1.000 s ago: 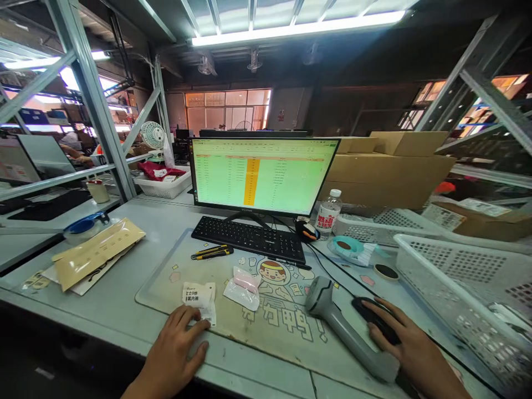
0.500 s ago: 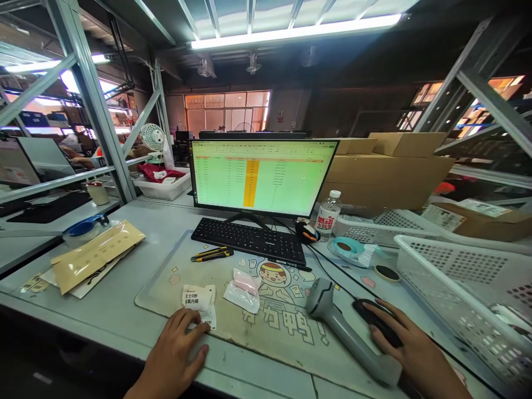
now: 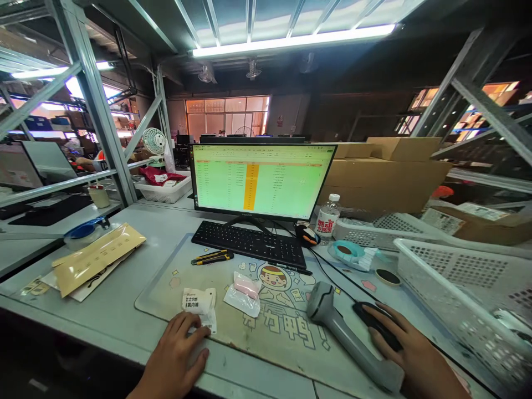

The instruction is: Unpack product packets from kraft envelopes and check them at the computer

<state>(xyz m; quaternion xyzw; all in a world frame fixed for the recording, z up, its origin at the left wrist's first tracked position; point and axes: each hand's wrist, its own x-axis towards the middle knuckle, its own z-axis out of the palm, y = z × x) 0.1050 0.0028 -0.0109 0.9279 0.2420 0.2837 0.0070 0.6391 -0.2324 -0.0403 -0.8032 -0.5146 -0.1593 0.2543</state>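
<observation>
Cupping the black mouse, the right hand holds it with gently curved fingers; the left hand — fingers partly bent, gripping nothing — rests at the lower edge of the white packet on the desk mat.

Grey desk is bearing printed mat; white packet, mouse, scanner are resting on it; envelope stack lying left, white basket sitting right.
</observation>
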